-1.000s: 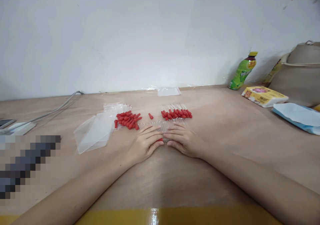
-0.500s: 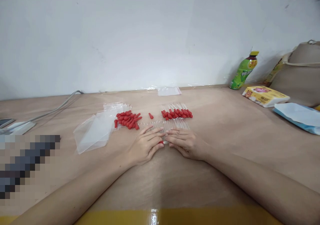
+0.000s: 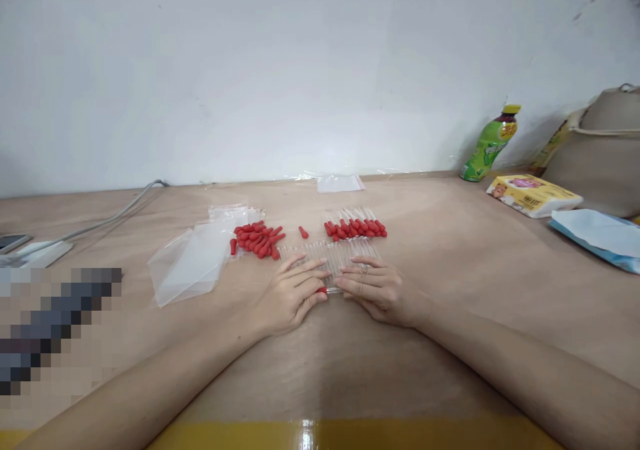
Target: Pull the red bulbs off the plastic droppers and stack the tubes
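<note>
My left hand (image 3: 295, 295) has its thumb and fingers round a red rubber bulb (image 3: 323, 290), whose end shows at the fingertips. My right hand (image 3: 377, 290) is closed on a clear thin tube (image 3: 334, 291) that lies crosswise between the hands and meets the bulb. Beyond both hands lies a row of clear tubes (image 3: 325, 253), partly under my fingers. Behind it on the right are tubes fitted with red bulbs (image 3: 356, 229). A pile of loose red bulbs (image 3: 257, 239) lies at the left, and one single bulb (image 3: 303, 232) sits between the groups.
Clear plastic bags (image 3: 193, 263) lie at the left, and another small bag (image 3: 341, 183) near the wall. A grey cable (image 3: 120, 211) runs at far left. A green bottle (image 3: 490, 145), a yellow tissue pack (image 3: 533, 193), a blue-white packet (image 3: 595, 233) and a beige bag (image 3: 595, 157) stand right.
My right hand has shifted slightly right and toward me, with its fingers a little more apart. More of the tube row shows between the hands.
</note>
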Motion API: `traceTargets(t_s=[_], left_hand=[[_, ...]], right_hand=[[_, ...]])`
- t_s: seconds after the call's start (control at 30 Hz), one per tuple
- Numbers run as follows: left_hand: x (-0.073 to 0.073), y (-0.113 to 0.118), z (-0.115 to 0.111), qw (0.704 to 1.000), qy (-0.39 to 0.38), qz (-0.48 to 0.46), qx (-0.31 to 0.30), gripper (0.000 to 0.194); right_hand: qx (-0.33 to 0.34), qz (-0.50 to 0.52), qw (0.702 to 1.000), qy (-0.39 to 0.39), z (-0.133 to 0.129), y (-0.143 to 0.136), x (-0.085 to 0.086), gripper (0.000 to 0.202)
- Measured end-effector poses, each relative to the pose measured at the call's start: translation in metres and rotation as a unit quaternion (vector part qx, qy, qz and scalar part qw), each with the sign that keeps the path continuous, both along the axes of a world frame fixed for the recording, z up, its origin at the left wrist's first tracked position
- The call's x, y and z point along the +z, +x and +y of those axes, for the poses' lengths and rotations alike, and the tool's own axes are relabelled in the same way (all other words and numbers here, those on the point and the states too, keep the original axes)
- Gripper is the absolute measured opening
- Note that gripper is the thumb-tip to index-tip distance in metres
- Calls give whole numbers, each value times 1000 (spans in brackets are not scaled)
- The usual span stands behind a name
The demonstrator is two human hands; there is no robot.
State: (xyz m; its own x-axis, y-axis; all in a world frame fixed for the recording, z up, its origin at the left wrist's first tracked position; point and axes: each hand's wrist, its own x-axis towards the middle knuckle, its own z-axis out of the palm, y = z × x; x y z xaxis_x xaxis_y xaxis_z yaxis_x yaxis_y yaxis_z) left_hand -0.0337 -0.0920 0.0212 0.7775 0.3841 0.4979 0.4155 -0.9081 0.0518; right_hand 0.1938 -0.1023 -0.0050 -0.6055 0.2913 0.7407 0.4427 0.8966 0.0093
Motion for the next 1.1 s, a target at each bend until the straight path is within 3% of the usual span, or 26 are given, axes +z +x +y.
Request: traceTargets(t_s=[0.3, 0.5, 0.63, 0.83, 1.0, 1.1], left_hand=[[1, -3, -4, 999, 38, -9, -9, 14], [1, -3, -6, 999, 48, -7, 2, 17], [0, -14, -4, 998, 50, -32, 17, 16], [10, -39, 20, 976, 32, -128, 172, 20], [31, -59, 59, 939, -38, -140, 312, 26], [45, -70, 82, 925, -100, -100, 352, 31]], right_hand=[[34, 5, 999, 12, 0, -1, 3, 31], [35, -3, 999, 20, 0, -1, 0, 36], [14, 22, 1000, 10, 4, 9, 2, 35], [-158, 80, 984, -31, 12, 16, 5, 30], [-190, 89, 974, -90, 15, 6, 6, 31], [-198, 107, 969, -107, 18, 1, 6, 20]])
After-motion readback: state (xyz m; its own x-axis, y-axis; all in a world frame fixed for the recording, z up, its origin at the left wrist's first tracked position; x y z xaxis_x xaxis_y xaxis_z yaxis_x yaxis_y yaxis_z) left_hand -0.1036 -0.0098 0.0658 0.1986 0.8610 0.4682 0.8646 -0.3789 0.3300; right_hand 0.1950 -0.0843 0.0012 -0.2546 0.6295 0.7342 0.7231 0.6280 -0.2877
